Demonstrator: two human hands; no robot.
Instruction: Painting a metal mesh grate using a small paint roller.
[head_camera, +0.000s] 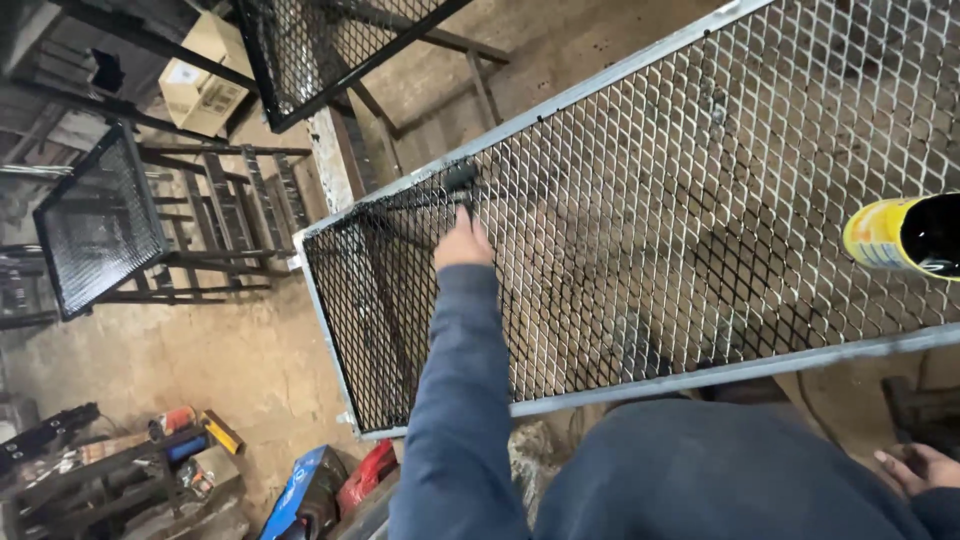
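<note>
My left hand (463, 242), in a dark blue sleeve, reaches out over a long expanded-metal mesh panel (700, 200) in a pale metal frame. It grips the dark handle of a small paint roller (458, 180), whose black head rests on the mesh near the panel's far edge. The end of the mesh around the roller is painted black; the other end is bare grey metal. My right hand (915, 466) hangs low at the bottom right, away from the panel, holding nothing. A yellow can (895, 235) with black paint in its mouth is at the right edge, over the mesh.
Two black-painted mesh panels, one (95, 225) at the left and one (320, 50) at the top, lean among dark metal frames. A cardboard box (205, 80) sits at the upper left. Tools, cans and a blue container (300, 495) lie on the dirt floor at the lower left.
</note>
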